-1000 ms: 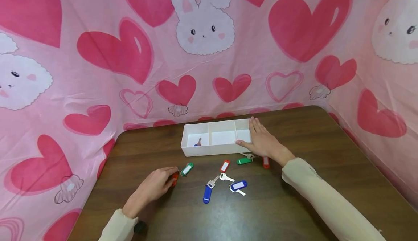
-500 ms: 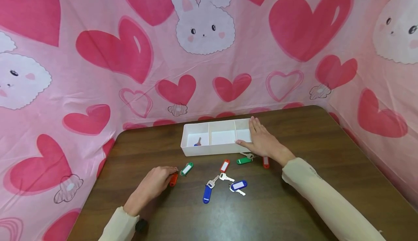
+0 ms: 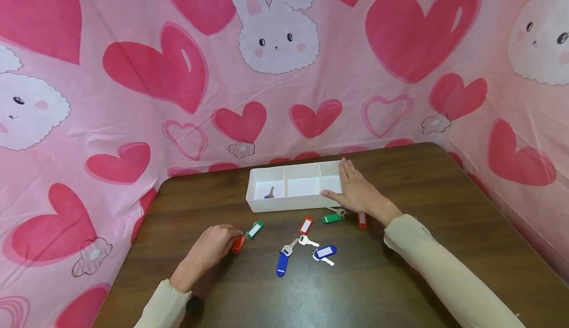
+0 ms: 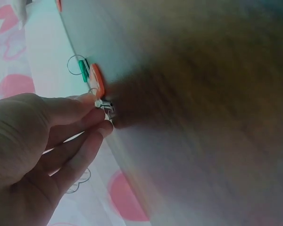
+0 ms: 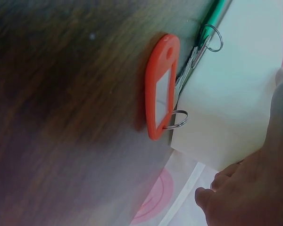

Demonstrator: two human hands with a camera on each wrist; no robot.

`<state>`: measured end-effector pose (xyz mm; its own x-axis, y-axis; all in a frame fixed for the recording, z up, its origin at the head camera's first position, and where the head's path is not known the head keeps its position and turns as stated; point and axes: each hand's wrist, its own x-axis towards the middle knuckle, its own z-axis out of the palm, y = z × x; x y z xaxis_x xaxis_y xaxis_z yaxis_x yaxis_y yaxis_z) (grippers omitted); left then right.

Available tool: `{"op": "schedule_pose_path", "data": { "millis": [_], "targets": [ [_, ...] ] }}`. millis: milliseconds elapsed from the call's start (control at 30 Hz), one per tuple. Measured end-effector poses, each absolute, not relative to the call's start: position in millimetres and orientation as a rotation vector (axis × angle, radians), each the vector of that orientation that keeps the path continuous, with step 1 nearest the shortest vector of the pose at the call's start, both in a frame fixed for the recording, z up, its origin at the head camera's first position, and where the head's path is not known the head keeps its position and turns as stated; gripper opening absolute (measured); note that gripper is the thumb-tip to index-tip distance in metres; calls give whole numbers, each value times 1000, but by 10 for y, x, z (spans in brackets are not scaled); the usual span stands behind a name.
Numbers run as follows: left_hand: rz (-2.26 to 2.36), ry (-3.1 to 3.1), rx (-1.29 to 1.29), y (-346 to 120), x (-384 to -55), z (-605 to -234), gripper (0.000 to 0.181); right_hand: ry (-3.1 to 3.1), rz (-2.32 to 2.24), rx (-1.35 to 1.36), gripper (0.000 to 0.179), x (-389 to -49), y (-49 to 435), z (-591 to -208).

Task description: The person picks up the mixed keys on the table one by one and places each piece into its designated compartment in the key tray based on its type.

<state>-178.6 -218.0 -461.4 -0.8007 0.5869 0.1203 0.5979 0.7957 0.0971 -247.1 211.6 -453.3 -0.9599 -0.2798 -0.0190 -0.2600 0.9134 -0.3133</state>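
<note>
In the head view my left hand [image 3: 209, 249] pinches the metal key end of an orange-red key tag [image 3: 238, 244] at the table's left side. The left wrist view shows the key [image 4: 104, 104] between thumb and fingertips, with the tag [image 4: 97, 81] hanging beyond. Beside it lies a green key tag [image 3: 255, 230]. My right hand [image 3: 357, 192] rests on the right end of a white three-compartment tray [image 3: 289, 203], its fingers straight along the end and thumb at the front rim. A blue-tagged key [image 3: 270, 194] lies in the left compartment.
In front of the tray lie a red-tagged key [image 3: 305, 226], two blue-tagged keys [image 3: 282, 264] [image 3: 325, 252], and a green-tagged key [image 3: 332, 218]. Another red tag [image 3: 362, 221] is by my right wrist. A heart-patterned cloth [image 3: 275, 91] hangs behind the wooden table [image 3: 400, 278].
The orange-red tag at my left fingertips has shifted slightly and turned, and more of it shows. My right hand and the tray have stayed in place.
</note>
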Motion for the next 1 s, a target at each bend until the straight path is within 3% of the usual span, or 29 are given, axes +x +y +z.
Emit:
{"op": "schedule_pose_path", "data": {
  "millis": [600,1000],
  "targets": [
    [-91,-2784,-1006,-2162,-1779,-4641,10,3004,-499,-422,123,-2486,2124,-4556],
    [-356,-2846,-906,-2149,-1781,-4625,12,3012,-513,-424,123,-2481,2124,-4566]
  ]
}}
